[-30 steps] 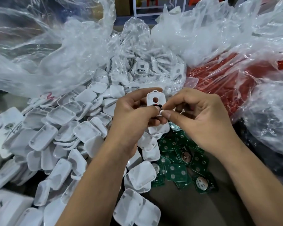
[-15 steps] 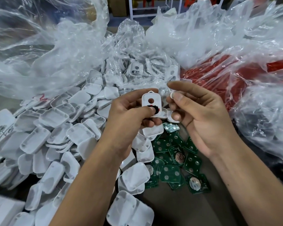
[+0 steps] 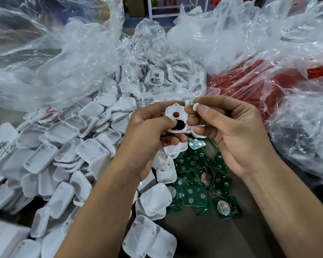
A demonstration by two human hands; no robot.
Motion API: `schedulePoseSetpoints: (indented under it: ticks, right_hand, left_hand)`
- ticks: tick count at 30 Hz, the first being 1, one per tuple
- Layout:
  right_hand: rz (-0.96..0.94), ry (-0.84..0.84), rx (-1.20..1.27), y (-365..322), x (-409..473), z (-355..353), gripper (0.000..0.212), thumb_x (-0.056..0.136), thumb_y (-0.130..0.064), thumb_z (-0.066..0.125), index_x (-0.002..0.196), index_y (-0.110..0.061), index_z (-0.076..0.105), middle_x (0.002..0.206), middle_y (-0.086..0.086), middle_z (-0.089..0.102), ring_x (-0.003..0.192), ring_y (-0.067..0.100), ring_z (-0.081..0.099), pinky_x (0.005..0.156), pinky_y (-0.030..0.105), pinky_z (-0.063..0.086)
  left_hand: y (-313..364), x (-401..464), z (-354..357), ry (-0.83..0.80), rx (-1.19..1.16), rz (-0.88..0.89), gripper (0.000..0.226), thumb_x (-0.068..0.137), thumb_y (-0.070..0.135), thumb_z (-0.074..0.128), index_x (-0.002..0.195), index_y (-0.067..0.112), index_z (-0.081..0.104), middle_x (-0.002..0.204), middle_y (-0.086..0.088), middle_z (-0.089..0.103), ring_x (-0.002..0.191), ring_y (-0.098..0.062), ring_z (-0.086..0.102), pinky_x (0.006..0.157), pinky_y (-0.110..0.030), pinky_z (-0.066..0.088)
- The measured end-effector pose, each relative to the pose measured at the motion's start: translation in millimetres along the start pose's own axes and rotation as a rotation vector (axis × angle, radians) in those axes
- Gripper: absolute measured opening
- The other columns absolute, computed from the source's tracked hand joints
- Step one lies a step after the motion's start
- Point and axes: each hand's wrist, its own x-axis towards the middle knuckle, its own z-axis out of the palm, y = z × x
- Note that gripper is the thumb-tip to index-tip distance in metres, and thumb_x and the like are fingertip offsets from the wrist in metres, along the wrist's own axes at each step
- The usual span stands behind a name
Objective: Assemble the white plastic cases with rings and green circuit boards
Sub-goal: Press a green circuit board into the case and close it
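The left hand [image 3: 149, 131] had its fingers curled round a small white plastic case half [image 3: 176, 118], rounded-square with a loop tab on top and a round hole through its upper part, held up facing the camera over the middle of the bench. The thumb sat across its lower face, right next to a dark black-and-red bit [image 3: 179, 125] in the lower part, couldn't really tell what that piece was. The right hand [image 3: 237, 135] was just beside it, thumb and forefinger pinching a tiny white plastic ring [image 3: 195, 106] near the case's top right corner, apart from it, other fingers loosely curled. Below the hands was a scatter of small green square circuit boards [image 3: 203, 183], a few with round silver coin cells on them, lying on the brown bench top [image 3: 222, 239]. To the left, a big heap of loose white plastic shells [image 3: 63, 146] spilling out of crinkly clear plastic bags [image 3: 63, 62]. Another clear bag with red stuff [image 3: 254, 79] inside sat off to the right.
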Motion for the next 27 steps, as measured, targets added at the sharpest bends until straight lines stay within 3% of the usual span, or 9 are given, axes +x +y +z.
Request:
schedulePoseSetpoints:
  ticks: [3, 7, 12, 17, 21, 27]
  right_hand:
    - [-0.004, 0.028, -0.015, -1.8, 0.5, -1.2, 0.019, 0.076, -0.009, 0.076, 0.094, -0.003, 0.076, 0.09, 0.02, 0.078, 0.071, 0.021, 0.075, 0.057, 0.023, 0.059]
    - [-0.006, 0.036, -0.046, -3.3, 1.1, -3.6, 0.015, 0.075, -0.01, 0.077, 0.089, -0.007, 0.078, 0.084, 0.014, 0.076, 0.076, 0.024, 0.071, 0.06, 0.025, 0.059]
    - [-0.044, 0.026, -0.092, -3.4, 1.2, -4.9, 0.013, 0.073, -0.013, 0.08, 0.086, -0.013, 0.08, 0.08, 0.011, 0.071, 0.073, 0.022, 0.062, 0.066, 0.026, 0.057]
    - [-0.185, 0.056, -0.254, -0.9, 1.1, -4.6, 0.017, 0.079, -0.012, 0.084, 0.094, -0.015, 0.077, 0.081, 0.003, 0.074, 0.073, 0.016, 0.066, 0.068, 0.025, 0.058]
    - [-0.281, 0.08, -0.387, 1.0, 1.2, -6.1, 0.021, 0.083, -0.009, 0.086, 0.096, -0.018, 0.073, 0.085, 0.002, 0.076, 0.077, 0.019, 0.07, 0.079, 0.044, 0.063]
    - [-0.402, 0.04, -0.575, 2.2, -0.7, -2.8, 0.026, 0.081, -0.009, 0.089, 0.093, -0.019, 0.067, 0.086, 0.0, 0.077, 0.077, 0.014, 0.075, 0.071, 0.021, 0.058]
  left_hand:
    - [1.3, -0.6, 1.2, -0.02, -0.051, -0.009, 0.031, 0.095, 0.003, 0.051, 0.115, 0.003, 0.074, 0.088, -0.019, 0.072, 0.058, -0.026, 0.064, 0.052, -0.023, 0.05]
    - [3.1, -1.6, 2.7, -0.028, -0.09, -0.012, 0.042, 0.085, 0.016, 0.051, 0.117, -0.001, 0.071, 0.088, -0.019, 0.071, 0.055, -0.025, 0.062, 0.05, -0.024, 0.049]
    - [1.4, -2.6, 1.5, -0.05, 0.045, 0.056, 0.04, 0.081, -0.005, 0.062, 0.116, 0.008, 0.076, 0.084, -0.008, 0.071, 0.055, -0.021, 0.063, 0.052, -0.02, 0.048]
    - [0.8, -2.6, 1.8, -0.075, 0.096, 0.103, 0.045, 0.087, -0.019, 0.06, 0.119, 0.009, 0.075, 0.084, -0.003, 0.072, 0.056, -0.022, 0.063, 0.055, -0.022, 0.05]
    - [1.3, -2.8, 2.7, -0.071, 0.112, 0.122, 0.048, 0.086, -0.02, 0.059, 0.12, 0.009, 0.075, 0.083, -0.002, 0.073, 0.056, -0.024, 0.064, 0.053, -0.021, 0.05]
    - [-0.9, -1.2, 3.8, -0.032, 0.204, 0.144, 0.049, 0.085, -0.02, 0.061, 0.117, 0.015, 0.076, 0.075, -0.006, 0.074, 0.056, -0.024, 0.067, 0.054, -0.021, 0.05]
